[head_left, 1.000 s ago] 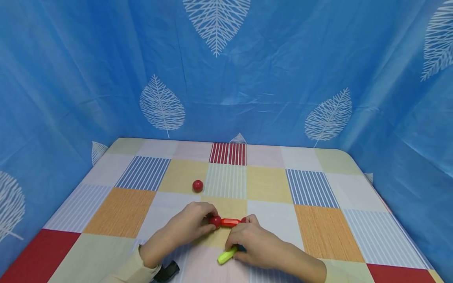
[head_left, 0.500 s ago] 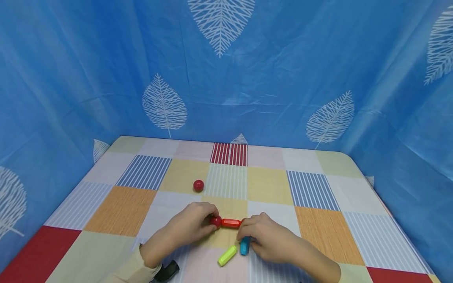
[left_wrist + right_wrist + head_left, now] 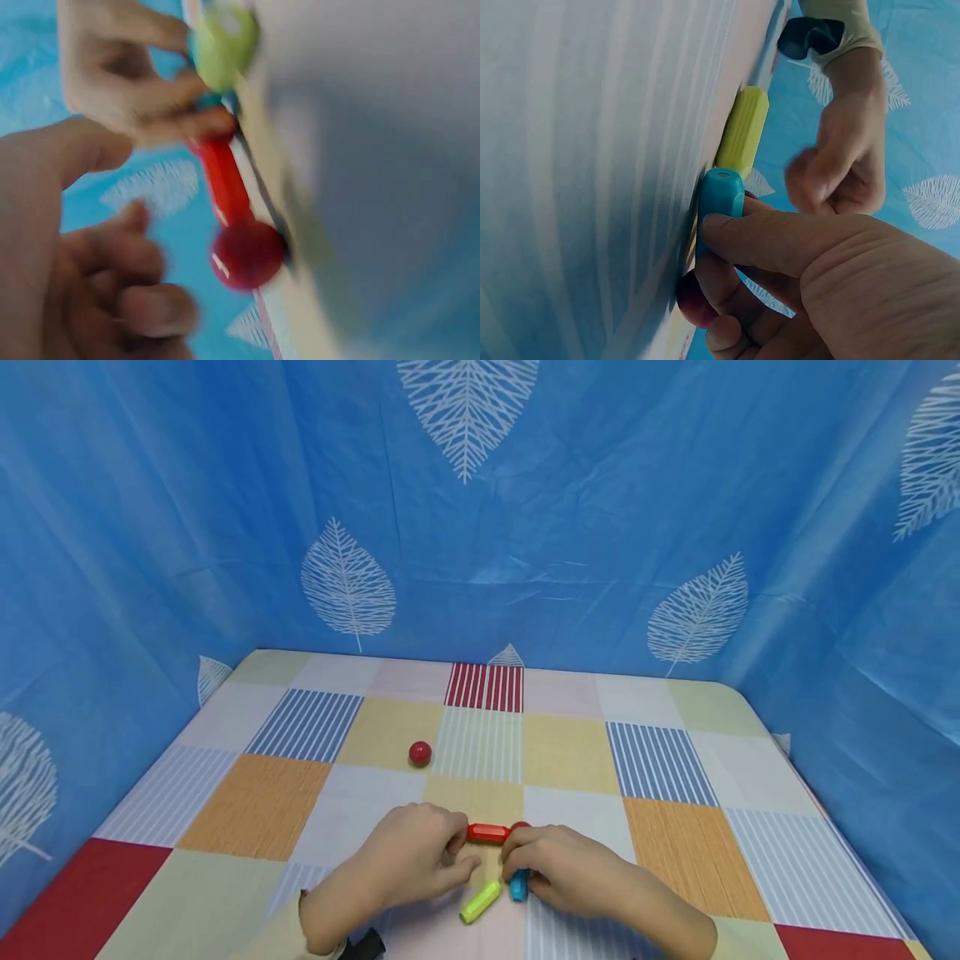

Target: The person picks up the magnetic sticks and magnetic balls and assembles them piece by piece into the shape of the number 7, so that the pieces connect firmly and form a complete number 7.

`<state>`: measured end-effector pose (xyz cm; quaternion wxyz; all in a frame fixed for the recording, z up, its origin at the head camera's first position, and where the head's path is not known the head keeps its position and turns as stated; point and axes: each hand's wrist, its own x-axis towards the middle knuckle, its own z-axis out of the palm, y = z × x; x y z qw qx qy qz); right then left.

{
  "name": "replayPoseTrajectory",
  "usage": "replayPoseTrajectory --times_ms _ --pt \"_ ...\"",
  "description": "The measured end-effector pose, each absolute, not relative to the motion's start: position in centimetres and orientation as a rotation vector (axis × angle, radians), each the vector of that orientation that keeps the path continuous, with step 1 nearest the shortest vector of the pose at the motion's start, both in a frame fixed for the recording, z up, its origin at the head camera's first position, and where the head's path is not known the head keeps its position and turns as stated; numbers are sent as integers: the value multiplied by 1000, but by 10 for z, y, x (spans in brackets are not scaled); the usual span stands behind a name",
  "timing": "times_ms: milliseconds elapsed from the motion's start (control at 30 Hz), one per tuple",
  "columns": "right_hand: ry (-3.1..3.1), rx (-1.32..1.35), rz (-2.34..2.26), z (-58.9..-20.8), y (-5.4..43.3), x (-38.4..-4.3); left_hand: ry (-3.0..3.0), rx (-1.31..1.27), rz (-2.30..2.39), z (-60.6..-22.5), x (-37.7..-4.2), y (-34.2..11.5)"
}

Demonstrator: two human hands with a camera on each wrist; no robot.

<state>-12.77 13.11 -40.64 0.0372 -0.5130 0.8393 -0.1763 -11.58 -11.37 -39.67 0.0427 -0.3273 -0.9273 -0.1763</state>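
A short red faceted rod (image 3: 487,833) lies on the tablecloth with a red ball at each end; the left ball (image 3: 247,255) shows in the left wrist view. My left hand (image 3: 420,852) is beside that ball, thumb apart from its loosely bent fingers and nothing held. My right hand (image 3: 562,868) pinches a short blue rod (image 3: 721,199) between thumb and fingers, close to the right red ball (image 3: 520,825), which it partly hides. Between the hands, nearer the person, a yellow-green rod (image 3: 480,902) lies slanted on the cloth.
Farther back on the checked tablecloth (image 3: 570,743) rests a separate red ball (image 3: 420,754). A blue curtain (image 3: 585,510) with white leaf prints surrounds the table's back and sides. A black wrist device (image 3: 810,37) sits on the left sleeve.
My left hand has let go of the left red ball and drawn toward the person. My right hand has moved off the yellow-green rod to the right, bringing the blue rod into view.
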Motion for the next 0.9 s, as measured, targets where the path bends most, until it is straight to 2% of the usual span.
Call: replayPoseTrajectory --times_ms 200,900 --pt "2561 -1566 -512 -404 132 -128 -3051 -1033 -610 -396 -102 -102" --pt "2517 -1527 -573 -403 133 -137 -3145 -918 -829 -409 -95 -91"
